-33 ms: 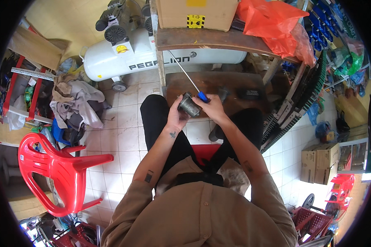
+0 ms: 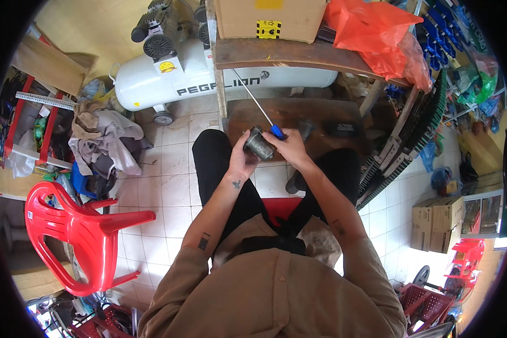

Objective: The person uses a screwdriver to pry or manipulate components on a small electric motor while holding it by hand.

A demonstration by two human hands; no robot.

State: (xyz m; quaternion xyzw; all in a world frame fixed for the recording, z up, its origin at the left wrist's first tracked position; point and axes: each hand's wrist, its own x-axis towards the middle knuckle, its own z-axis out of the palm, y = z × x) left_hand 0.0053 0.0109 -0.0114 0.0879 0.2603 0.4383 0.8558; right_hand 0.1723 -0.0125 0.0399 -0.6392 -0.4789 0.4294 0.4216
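Between my knees I hold a dark grey metal cylinder (image 2: 259,144), tilted, with a worn surface. My left hand (image 2: 243,158) is closed round its left side. In my right hand (image 2: 292,147) is a screwdriver (image 2: 277,132) with a blue handle and a long thin shaft that points up and to the left, away from me. The right fingers also rest against the cylinder's upper right side. Which part of the cylinder the right fingertips touch is hidden behind the hand.
Ahead stands a wooden shelf (image 2: 298,56) bearing a cardboard box (image 2: 267,14) and an orange plastic bag (image 2: 372,34). A white air compressor (image 2: 152,84) lies behind it. A red plastic chair (image 2: 67,225) is at my left, cardboard boxes (image 2: 434,222) at the right.
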